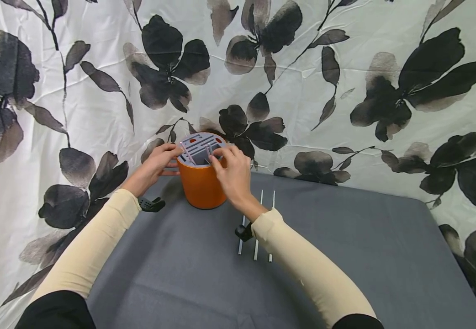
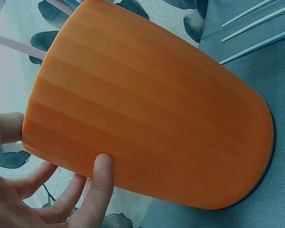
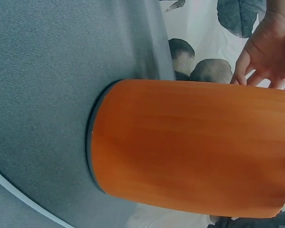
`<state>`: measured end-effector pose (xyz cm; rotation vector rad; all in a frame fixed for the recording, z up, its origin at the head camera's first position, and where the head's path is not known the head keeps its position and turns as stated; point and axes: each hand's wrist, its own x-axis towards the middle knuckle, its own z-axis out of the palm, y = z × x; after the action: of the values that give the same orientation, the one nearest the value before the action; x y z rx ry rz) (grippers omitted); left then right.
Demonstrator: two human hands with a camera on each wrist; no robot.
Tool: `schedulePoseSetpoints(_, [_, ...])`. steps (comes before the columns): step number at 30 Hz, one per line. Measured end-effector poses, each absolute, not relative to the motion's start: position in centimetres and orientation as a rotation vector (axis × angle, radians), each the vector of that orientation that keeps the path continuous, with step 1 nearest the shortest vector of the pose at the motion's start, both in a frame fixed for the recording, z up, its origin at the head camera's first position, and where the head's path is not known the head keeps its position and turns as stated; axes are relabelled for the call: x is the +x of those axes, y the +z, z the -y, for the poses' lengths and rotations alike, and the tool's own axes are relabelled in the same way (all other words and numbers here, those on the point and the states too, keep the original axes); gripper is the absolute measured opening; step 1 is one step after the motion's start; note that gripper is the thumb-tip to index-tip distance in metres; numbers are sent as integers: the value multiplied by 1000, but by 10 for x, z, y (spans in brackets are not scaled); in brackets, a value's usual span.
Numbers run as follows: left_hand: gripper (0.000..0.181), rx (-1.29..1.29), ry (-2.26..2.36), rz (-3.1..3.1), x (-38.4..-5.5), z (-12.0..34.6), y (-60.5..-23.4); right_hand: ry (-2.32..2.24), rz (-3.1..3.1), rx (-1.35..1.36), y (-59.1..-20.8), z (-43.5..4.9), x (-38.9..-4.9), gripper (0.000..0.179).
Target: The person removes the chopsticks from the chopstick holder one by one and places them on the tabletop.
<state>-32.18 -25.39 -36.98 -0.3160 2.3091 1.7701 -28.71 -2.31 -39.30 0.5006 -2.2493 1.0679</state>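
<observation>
An orange holder (image 1: 202, 187) with a grey slotted top (image 1: 198, 140) stands upright near the table's back edge. My left hand (image 1: 158, 160) holds its left side at the rim, one fingertip against the orange wall in the left wrist view. A pale thin strip (image 1: 188, 154) slants out of the top beside that hand. Over the right side of the top, my right hand (image 1: 235, 176) pinches another thin strip (image 1: 209, 150) with thumb and fingers. Two strip ends show past the rim in the left wrist view. The strips' lower ends are hidden.
Three thin white sticks (image 1: 256, 250) lie roughly side by side on the grey table (image 1: 180, 274), partly beneath my right wrist. A white curtain (image 1: 304, 91) with dark flowers hangs right behind the holder and along the left side.
</observation>
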Motion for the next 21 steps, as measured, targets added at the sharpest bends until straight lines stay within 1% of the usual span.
schedulePoseSetpoints(7, [62, -287, 1770, -2306, -323, 250, -368, 1116, 2071, 603, -390, 19, -289, 17])
schedulePoseSetpoints(15, [61, -297, 1768, -2313, -323, 251, -368, 1164, 1942, 678, -386, 19, -286, 23])
schedulePoseSetpoints(21, [61, -317, 1761, -2316, -323, 252, -369, 1217, 1807, 741, -379, 19, -287, 21])
